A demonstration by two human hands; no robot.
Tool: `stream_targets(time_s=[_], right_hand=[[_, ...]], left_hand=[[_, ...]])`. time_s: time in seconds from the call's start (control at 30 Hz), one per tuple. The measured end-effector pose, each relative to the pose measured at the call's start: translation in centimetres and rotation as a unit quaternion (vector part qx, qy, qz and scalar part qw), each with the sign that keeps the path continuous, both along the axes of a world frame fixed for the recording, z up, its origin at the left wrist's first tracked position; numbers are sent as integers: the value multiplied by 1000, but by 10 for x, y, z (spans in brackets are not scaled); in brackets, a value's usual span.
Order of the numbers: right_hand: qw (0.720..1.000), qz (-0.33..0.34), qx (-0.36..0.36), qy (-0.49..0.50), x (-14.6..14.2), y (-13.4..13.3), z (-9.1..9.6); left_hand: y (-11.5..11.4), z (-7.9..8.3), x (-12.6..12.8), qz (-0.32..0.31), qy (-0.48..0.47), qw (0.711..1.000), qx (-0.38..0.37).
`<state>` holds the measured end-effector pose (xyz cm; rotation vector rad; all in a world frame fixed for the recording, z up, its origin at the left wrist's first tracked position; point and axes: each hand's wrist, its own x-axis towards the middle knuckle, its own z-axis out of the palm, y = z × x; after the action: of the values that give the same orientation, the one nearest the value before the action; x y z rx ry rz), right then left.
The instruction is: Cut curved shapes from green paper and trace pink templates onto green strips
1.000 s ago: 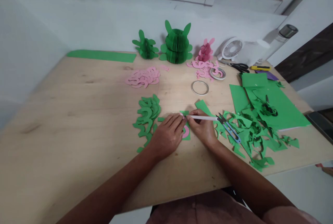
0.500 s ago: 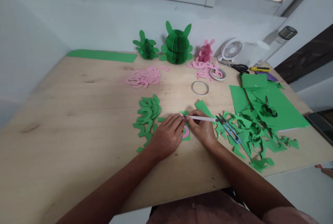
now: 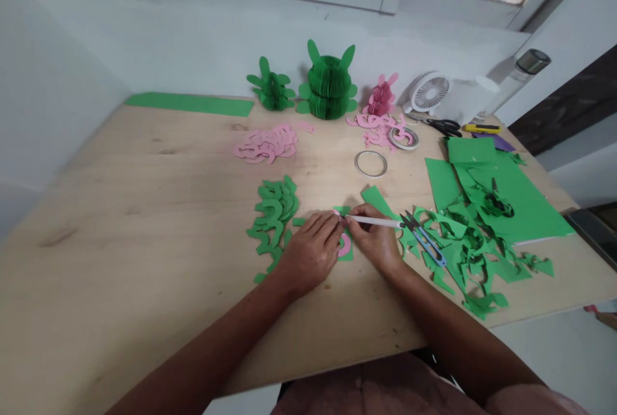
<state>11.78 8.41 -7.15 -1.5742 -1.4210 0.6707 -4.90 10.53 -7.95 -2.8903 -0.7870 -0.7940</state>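
My right hand point(image 3: 373, 235) is closed round a white pen point(image 3: 373, 219), its tip down at a small green paper piece point(image 3: 344, 256). On that piece lies a curved pink paper cutout point(image 3: 345, 245), partly covered by my hands. My left hand point(image 3: 315, 248) rests with its fingers stretched out flat, pressing at the pink and green paper beside the pen tip. What lies under its fingertips is mostly hidden. Left of it is a pile of curved green cutouts point(image 3: 274, 206). Blue-handled thread snips point(image 3: 427, 241) lie just right of my right hand.
Green paper scraps point(image 3: 475, 241) and sheets point(image 3: 525, 203) spread over the right side. Pink cutouts point(image 3: 267, 144), tape rolls point(image 3: 403, 138), black scissors point(image 3: 444, 126) and a yellow cutter point(image 3: 482, 128) lie farther back. Folded-paper figures point(image 3: 330, 84) and a small fan point(image 3: 430, 92) stand along the wall.
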Motion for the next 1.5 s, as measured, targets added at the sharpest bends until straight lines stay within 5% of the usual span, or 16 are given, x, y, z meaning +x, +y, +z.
stream_targets(time_s=[1.5], right_hand=[[1000,-9,9,-5,0,-4,3]], left_hand=[[0,0,0,-2,2,1000,-20]])
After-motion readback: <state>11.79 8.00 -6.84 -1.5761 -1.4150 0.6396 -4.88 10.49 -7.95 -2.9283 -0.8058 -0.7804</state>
